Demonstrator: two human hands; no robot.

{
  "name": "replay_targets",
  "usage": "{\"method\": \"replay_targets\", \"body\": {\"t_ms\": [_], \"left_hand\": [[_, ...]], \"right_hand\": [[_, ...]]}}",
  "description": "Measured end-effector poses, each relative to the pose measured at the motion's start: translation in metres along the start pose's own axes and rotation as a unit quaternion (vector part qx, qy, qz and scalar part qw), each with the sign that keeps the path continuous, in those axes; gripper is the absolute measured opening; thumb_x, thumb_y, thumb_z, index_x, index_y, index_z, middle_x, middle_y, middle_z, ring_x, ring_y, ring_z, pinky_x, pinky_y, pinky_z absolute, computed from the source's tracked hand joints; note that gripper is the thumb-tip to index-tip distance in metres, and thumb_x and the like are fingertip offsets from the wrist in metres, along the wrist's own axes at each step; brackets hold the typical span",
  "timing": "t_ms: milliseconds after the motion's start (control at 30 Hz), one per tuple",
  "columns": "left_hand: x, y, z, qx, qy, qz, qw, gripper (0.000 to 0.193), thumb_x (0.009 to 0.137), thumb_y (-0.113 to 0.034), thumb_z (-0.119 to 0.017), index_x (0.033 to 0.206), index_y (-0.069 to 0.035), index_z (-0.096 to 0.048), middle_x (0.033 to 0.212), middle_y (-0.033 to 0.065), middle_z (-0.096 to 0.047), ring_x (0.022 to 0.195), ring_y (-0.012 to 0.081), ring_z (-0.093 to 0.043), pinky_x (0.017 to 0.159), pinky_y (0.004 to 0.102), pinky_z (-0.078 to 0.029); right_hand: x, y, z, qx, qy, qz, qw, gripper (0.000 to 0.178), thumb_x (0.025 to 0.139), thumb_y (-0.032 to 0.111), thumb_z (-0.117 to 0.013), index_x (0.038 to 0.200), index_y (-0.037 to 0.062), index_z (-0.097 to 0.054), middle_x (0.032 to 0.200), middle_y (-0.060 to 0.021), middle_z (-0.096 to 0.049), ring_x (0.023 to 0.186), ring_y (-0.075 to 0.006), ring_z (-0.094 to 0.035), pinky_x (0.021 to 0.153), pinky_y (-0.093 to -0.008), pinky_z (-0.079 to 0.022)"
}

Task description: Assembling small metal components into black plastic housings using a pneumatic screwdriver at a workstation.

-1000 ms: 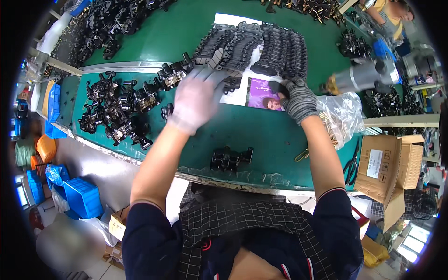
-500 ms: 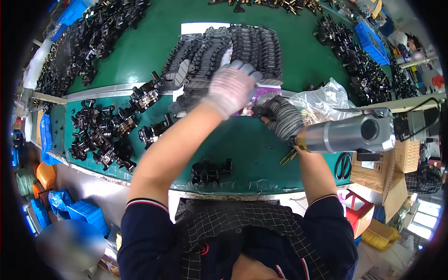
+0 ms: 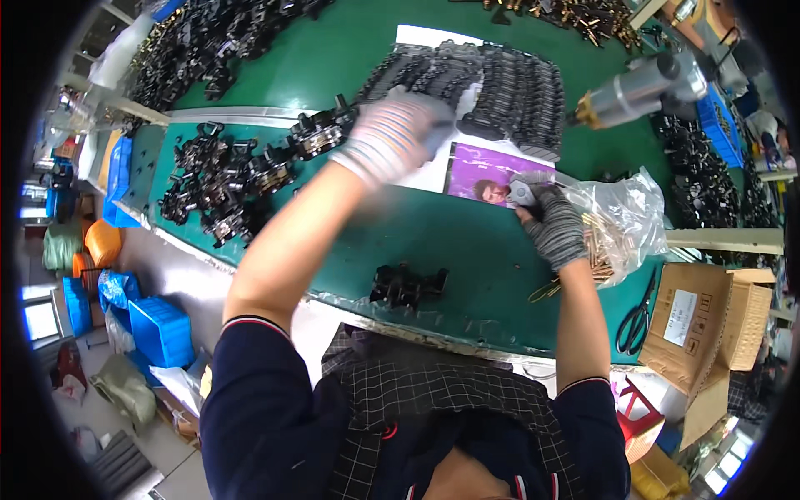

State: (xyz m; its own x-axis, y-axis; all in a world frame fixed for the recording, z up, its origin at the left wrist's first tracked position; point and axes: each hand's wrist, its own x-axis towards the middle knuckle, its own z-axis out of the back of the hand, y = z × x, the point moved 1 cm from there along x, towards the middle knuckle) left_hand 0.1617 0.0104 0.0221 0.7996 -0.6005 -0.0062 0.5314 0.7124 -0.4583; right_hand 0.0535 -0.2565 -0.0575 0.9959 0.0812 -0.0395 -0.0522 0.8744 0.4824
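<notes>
My left hand [image 3: 390, 137], in a white striped glove with grey fingers, is over the left part of the rows of dark metal parts [image 3: 517, 96]. Motion smears its fingers, so its grip cannot be made out. My right hand [image 3: 554, 223], in a grey knit glove, rests at the lower right edge of a purple printed sheet [image 3: 475, 162]. Its fingers are drawn together around something small that I cannot make out. A silver power tool [image 3: 633, 96] hangs at the far right, apart from both hands.
Black metal assemblies [image 3: 225, 171] are heaped on the left, and one assembly [image 3: 407, 286] lies by the front edge. A clear bag [image 3: 633, 208] with brass-coloured pins sits right of my right hand. Black scissors [image 3: 637, 321] and a cardboard box [image 3: 692, 317] are at the right.
The whole view has shifted, moving the table rightward. The power tool has gone from beside my right hand to farther back. My left hand has moved left across the rows, uncovering the purple sheet.
</notes>
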Motion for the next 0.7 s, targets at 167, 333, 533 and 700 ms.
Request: {"method": "replay_targets", "body": {"t_ms": [167,333,533,700], "left_hand": [[-0.05,0.051,0.018,0.179,0.067,0.081,0.978,0.04,0.084,-0.032,-0.061,0.115,-0.008,-0.061,0.097,0.0147,-0.066,0.097,0.0321,-0.062,0.087,0.0398,-0.048],[-0.055,0.049,0.006,0.29,0.096,0.075,0.949,0.047,0.082,-0.039,-0.063,0.115,-0.006,-0.06,0.091,0.0168,-0.066,0.092,0.0319,-0.064,0.083,0.0412,-0.05],[-0.021,0.046,0.027,0.178,-0.012,0.213,0.961,0.041,0.08,-0.037,-0.065,0.11,-0.01,-0.062,0.1,0.0162,-0.065,0.096,0.0318,-0.062,0.083,0.042,-0.05],[-0.026,0.061,0.004,0.134,-0.077,0.213,0.965,0.03,0.079,-0.032,-0.067,0.103,-0.014,-0.066,0.098,0.014,-0.066,0.092,0.033,-0.062,0.08,0.042,-0.05]], "right_hand": [[0.007,0.011,0.005,-0.017,0.016,-0.006,1.0,0.039,0.077,0.027,-0.07,0.108,0.0047,-0.062,0.104,-0.0182,-0.063,0.094,-0.0352,-0.062,0.085,-0.04,-0.05],[0.007,0.015,0.005,-0.02,-0.012,-0.019,1.0,0.036,0.077,0.026,-0.07,0.106,0.0044,-0.063,0.104,-0.0177,-0.063,0.094,-0.0348,-0.061,0.085,-0.0402,-0.049],[-0.006,0.017,0.001,-0.037,-0.029,0.012,0.999,0.036,0.075,0.026,-0.072,0.105,0.0068,-0.065,0.104,-0.0168,-0.062,0.097,-0.0344,-0.06,0.086,-0.0408,-0.049],[-0.018,0.059,0.008,-0.017,-0.058,0.155,0.986,0.031,0.071,0.023,-0.075,0.099,0.0116,-0.067,0.108,-0.0154,-0.062,0.099,-0.0339,-0.06,0.09,-0.0419,-0.047]]}}
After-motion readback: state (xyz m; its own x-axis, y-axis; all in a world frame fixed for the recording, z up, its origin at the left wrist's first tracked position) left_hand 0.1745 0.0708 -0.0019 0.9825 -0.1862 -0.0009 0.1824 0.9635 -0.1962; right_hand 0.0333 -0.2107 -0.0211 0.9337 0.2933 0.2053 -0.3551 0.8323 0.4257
